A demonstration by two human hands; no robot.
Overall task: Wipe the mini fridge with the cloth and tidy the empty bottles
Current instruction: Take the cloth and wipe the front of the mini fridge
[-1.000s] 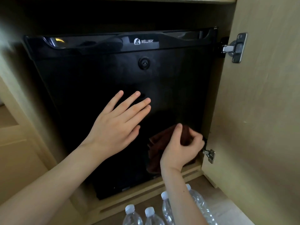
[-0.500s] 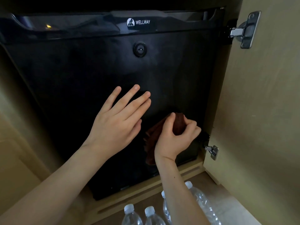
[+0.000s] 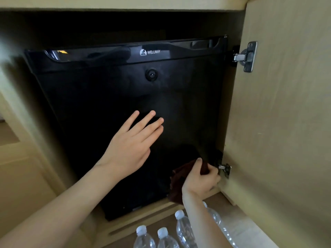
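Observation:
A black mini fridge point(image 3: 107, 97) fills a wooden cabinet bay, its door closed, with a WELLWAY logo and a round lock near the top. My left hand point(image 3: 132, 145) lies flat on the door's middle with the fingers spread. My right hand point(image 3: 200, 178) grips a dark brown cloth point(image 3: 177, 183) and presses it against the door's lower right corner. Several clear plastic bottles point(image 3: 184, 230) with white caps stand on the floor below the fridge, one partly hidden behind my right forearm.
The open wooden cabinet door point(image 3: 279, 131) stands at the right, with a metal hinge at the top point(image 3: 248, 57) and another low down point(image 3: 224, 169) beside my right hand. A wooden sill point(image 3: 143, 219) runs under the fridge. More wooden cabinetry point(image 3: 16, 158) lies to the left.
My right hand has slid the cloth down and to the right, toward the lower hinge. My left hand stays flat on the door. The view has tilted upward.

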